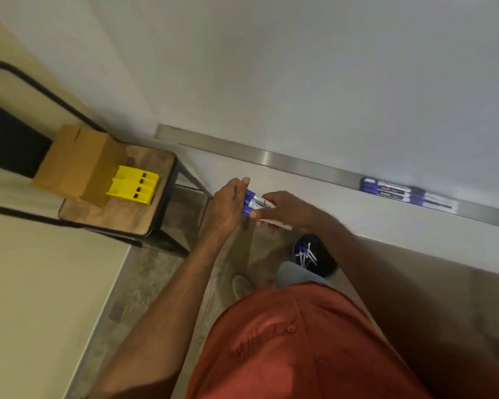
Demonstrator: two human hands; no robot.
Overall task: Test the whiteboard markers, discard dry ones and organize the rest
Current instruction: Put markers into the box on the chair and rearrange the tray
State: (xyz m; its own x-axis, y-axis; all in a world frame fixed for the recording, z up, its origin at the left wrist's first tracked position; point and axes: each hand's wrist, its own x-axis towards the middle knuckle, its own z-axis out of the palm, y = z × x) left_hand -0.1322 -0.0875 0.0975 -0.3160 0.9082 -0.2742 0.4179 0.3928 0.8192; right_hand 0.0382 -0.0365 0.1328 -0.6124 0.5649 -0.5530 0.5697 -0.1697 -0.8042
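Observation:
A bundle of whiteboard markers (253, 202) with blue caps and white barrels sits between both hands in front of the whiteboard (329, 82). My left hand (228, 205) curls its fingers round the capped ends. My right hand (285, 210) grips the barrels from the right. More blue markers (406, 192) lie side by side on the metal tray (271, 159) under the board. A dark bin (314, 259) on the floor below my hands holds several markers.
A wooden stool (121, 208) with a black metal frame stands at the left, carrying a cardboard box (72, 162) and a yellow slotted holder (133, 184). My feet and red shirt fill the lower middle. The floor is grey carpet.

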